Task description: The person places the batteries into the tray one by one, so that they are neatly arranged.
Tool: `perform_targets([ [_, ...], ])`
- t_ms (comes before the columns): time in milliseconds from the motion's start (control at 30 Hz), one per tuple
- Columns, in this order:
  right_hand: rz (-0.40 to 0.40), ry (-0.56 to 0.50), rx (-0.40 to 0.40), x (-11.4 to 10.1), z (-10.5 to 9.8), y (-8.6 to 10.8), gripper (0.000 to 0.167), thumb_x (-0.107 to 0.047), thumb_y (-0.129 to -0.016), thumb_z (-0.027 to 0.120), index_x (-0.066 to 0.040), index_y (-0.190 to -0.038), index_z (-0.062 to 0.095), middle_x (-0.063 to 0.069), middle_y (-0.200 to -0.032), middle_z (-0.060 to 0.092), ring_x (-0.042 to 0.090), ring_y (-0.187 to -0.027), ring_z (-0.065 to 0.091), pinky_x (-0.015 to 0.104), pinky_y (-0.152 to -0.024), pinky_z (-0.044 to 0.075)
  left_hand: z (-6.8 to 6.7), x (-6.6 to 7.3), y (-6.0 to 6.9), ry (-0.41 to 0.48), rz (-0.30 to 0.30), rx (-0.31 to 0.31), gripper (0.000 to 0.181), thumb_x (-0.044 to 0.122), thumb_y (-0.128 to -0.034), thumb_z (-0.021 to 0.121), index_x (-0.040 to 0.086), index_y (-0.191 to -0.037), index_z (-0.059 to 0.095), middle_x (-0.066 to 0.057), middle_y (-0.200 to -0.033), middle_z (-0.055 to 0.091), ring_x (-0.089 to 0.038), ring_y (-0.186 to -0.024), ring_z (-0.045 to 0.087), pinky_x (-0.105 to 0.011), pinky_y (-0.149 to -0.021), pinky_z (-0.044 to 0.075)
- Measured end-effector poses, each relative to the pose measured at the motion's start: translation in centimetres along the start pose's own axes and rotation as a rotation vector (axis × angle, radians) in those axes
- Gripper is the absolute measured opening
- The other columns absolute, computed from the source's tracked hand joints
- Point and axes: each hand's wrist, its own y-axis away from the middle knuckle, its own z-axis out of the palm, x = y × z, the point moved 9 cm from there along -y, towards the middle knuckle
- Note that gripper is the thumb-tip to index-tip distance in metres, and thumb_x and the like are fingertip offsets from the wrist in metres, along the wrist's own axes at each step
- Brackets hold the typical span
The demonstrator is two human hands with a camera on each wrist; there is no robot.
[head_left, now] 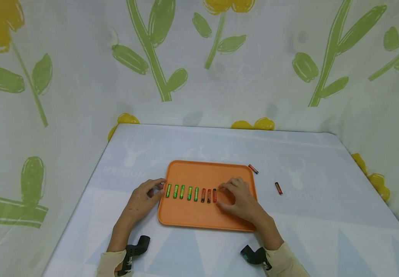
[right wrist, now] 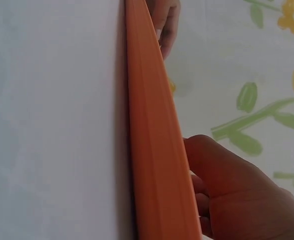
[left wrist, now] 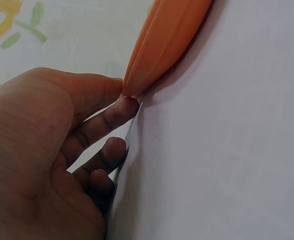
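Note:
Several green batteries (head_left: 182, 191) stand in a row across the orange tray (head_left: 199, 215). Three red-and-black batteries continue that row, ending with the rightmost red battery (head_left: 215, 195). My left hand (head_left: 143, 202) pinches the tray's left rim between thumb and a finger, as the left wrist view shows, beside the first green battery. Over the tray's right half, my right hand (head_left: 239, 200) has its thumb and fingertips at the two ends of the rightmost red battery. Whether they grip it is unclear; the tray wall (right wrist: 157, 125) hides the fingertips in the right wrist view.
One loose red battery (head_left: 253, 169) lies by the tray's top right corner, close to the rim. Another dark red battery (head_left: 278, 188) lies farther right on the pale patterned tablecloth (head_left: 310, 200). Behind hangs a flower-printed curtain (head_left: 255, 88).

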Motion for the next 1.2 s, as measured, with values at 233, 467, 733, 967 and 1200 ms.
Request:
perform_targets([
  [233,0.028,-0.012,0.036,0.9,-1.0,0.6,0.04,-0.029,-0.081,0.085,-0.012,-0.113,0.069,-0.004,-0.1,0.052,0.015,-0.099,0.042,0.04,-0.082,0.04,0.0,0.0,0.1,-0.005,-0.009,-0.003,0.036,0.019,-0.0966,0.069,0.015,-0.132,0.066,0.002,-0.103,0.064,-0.014,-0.079,0.048,-0.031,-0.07,0.041],
  [467,0.004,-0.028,0.073,1.6,-1.7,1.1,0.041,-0.023,-0.078,0.088,-0.009,-0.111,0.069,-0.001,-0.098,0.053,0.015,-0.097,0.044,0.044,-0.085,0.031,0.0,0.1,0.1,0.002,-0.003,-0.002,0.036,0.019,-0.0965,0.069,0.014,-0.132,0.066,0.002,-0.103,0.064,-0.014,-0.079,0.048,-0.032,-0.07,0.041],
  [733,0.096,-0.016,0.094,4.0,-3.3,2.0,0.041,-0.02,-0.077,0.087,-0.009,-0.112,0.068,-0.002,-0.097,0.051,0.019,-0.099,0.041,0.045,-0.085,0.028,0.0,0.0,0.0,-0.014,0.007,-0.002,0.037,0.019,-0.0966,0.069,0.016,-0.133,0.065,0.003,-0.104,0.064,-0.015,-0.079,0.049,-0.031,-0.07,0.041],
  [967,0.073,0.03,0.125,5.2,-4.8,2.8,0.039,-0.02,-0.077,0.086,-0.006,-0.109,0.068,0.002,-0.093,0.053,0.021,-0.095,0.043,0.044,-0.081,0.029,0.1,0.1,0.0,-0.005,0.007,-0.007,0.037,0.019,-0.097,0.069,0.016,-0.134,0.065,0.003,-0.105,0.064,-0.014,-0.08,0.048,-0.031,-0.07,0.041],
  [1200,0.079,0.051,0.155,6.0,-6.2,3.4,0.037,-0.017,-0.077,0.086,-0.004,-0.106,0.069,0.0,-0.088,0.051,0.022,-0.093,0.042,0.041,-0.076,0.026,0.0,0.0,0.1,-0.011,0.004,0.0,0.037,0.02,-0.0973,0.068,0.017,-0.134,0.064,0.002,-0.107,0.064,-0.014,-0.081,0.048,-0.032,-0.071,0.041],
])
